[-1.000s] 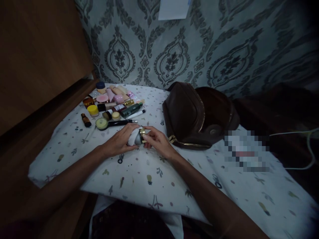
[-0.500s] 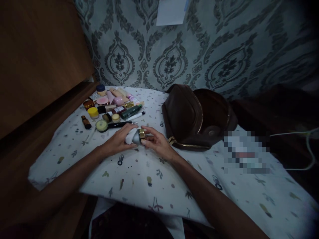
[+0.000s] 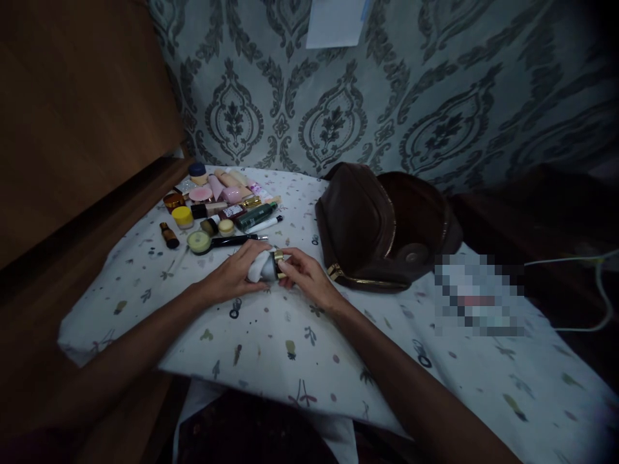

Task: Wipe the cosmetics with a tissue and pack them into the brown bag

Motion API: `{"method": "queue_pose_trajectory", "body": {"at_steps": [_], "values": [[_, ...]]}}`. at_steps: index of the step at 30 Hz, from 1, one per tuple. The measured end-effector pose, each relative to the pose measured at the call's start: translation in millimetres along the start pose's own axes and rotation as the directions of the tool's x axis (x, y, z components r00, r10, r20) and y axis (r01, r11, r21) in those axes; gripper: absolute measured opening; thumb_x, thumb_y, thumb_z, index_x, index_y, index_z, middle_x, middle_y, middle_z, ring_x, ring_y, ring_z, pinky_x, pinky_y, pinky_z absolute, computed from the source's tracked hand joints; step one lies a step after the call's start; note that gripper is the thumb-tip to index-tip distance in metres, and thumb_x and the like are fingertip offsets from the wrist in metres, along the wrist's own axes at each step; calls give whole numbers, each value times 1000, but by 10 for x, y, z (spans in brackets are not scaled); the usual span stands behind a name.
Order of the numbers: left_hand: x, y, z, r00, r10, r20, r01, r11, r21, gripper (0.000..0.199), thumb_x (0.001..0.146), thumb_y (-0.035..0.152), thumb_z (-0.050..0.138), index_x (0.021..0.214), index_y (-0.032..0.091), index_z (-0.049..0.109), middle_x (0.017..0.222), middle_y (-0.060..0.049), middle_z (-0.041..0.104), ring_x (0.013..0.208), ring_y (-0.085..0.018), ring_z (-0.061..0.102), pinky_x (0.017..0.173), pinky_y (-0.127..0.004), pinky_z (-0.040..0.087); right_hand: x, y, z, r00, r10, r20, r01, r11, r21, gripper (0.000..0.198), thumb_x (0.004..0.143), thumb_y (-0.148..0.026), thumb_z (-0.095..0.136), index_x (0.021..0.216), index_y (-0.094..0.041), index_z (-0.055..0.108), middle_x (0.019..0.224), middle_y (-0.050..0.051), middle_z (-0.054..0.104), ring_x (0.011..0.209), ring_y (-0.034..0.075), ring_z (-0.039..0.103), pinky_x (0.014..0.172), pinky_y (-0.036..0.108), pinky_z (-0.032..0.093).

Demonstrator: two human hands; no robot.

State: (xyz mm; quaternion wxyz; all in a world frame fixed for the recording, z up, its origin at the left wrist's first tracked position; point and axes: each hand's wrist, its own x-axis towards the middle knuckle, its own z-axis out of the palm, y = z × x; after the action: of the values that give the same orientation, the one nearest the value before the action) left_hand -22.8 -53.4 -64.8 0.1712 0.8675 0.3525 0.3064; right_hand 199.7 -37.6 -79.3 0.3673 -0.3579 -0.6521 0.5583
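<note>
Between my two hands is a small grey cosmetic jar [image 3: 271, 267] with a gold band, lying on its side above the patterned cloth. My left hand [image 3: 238, 270] is closed round the jar with a crumpled white wipe [image 3: 259, 265] pressed against it. My right hand [image 3: 309, 276] pinches the gold-banded end with thumb and fingers. Just beyond my left hand lies a black-handled makeup brush [image 3: 232, 241], next to a jar with a pale green top [image 3: 198, 242].
Several cosmetics, among them a yellow-lidded jar [image 3: 182, 217] and a dark green tube [image 3: 256, 216], crowd the back left. An unzipped brown leather bag [image 3: 358, 225] stands at the right. Beyond it are a blurred-out item [image 3: 478, 296] and a white cable [image 3: 599, 290]. A wooden cabinet [image 3: 87, 96] borders the left.
My right fingers have shifted their grip round the gold-banded end, and the jar has turned slightly. My left hand keeps holding the jar with the wipe.
</note>
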Motion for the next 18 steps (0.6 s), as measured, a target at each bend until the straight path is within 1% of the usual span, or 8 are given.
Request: {"method": "queue_pose_trajectory", "body": {"at_steps": [2, 4, 7, 9, 13, 16, 18], "values": [[4, -5, 7, 1000, -15, -15, 15, 1000, -10, 68, 84, 41, 72, 142, 26, 40, 136, -13, 52, 128, -32, 52, 108, -49, 46, -7, -11, -3, 1000, -3, 2, 3, 1000, 9, 50, 85, -58, 65, 115, -18, 61, 82, 1, 62, 63, 15, 62, 56, 28, 51], [11, -21, 5, 999, -33, -27, 32, 999, -44, 68, 83, 43, 73, 141, 25, 42, 134, -13, 54, 126, -32, 54, 105, -49, 47, -19, -19, -8, 1000, -4, 11, 4, 999, 34, 50, 83, -54, 69, 118, -19, 61, 98, 5, 63, 66, 12, 61, 59, 27, 52], [13, -63, -8, 995, -94, -37, 88, 989, -122, 71, 79, 46, 77, 138, 23, 45, 133, -13, 56, 122, -32, 56, 104, -48, 47, -43, -27, -18, 999, -14, 32, 12, 996, 84, 60, 80, -46, 76, 132, -24, 56, 120, 7, 57, 70, 9, 58, 63, 26, 53], [6, -95, -11, 990, -137, -35, 128, 975, -181, 73, 77, 47, 78, 137, 22, 45, 134, -13, 56, 121, -32, 57, 104, -48, 47, -55, -32, -26, 998, -27, 55, 21, 994, 106, 66, 80, -43, 76, 139, -29, 52, 125, 7, 53, 74, 9, 58, 65, 26, 53], [-7, -122, -5, 987, -159, -16, 149, 953, -262, 73, 78, 47, 77, 138, 23, 45, 133, -12, 57, 118, -30, 58, 102, -46, 47, -46, -30, -40, 995, -47, 90, 37, 993, 113, 63, 83, -42, 73, 141, -31, 50, 120, 5, 55, 74, 10, 60, 66, 27, 54], [5, -105, -15, 991, -127, -41, 114, 963, -242, 65, 82, 48, 74, 136, 23, 48, 128, -11, 59, 117, -29, 58, 101, -44, 47, -20, -2, -37, 997, -36, 67, 29, 994, 102, 59, 83, -44, 73, 136, -30, 53, 110, 4, 57, 70, 11, 61, 62, 28, 54], [20, -88, -32, 994, -86, -65, 70, 974, -214, 57, 85, 47, 70, 133, 23, 52, 126, -11, 60, 116, -28, 58, 101, -43, 47, -4, 23, -26, 999, -14, 38, 10, 996, 93, 56, 83, -46, 72, 132, -27, 54, 99, 2, 58, 67, 11, 61, 59, 27, 53]]}}
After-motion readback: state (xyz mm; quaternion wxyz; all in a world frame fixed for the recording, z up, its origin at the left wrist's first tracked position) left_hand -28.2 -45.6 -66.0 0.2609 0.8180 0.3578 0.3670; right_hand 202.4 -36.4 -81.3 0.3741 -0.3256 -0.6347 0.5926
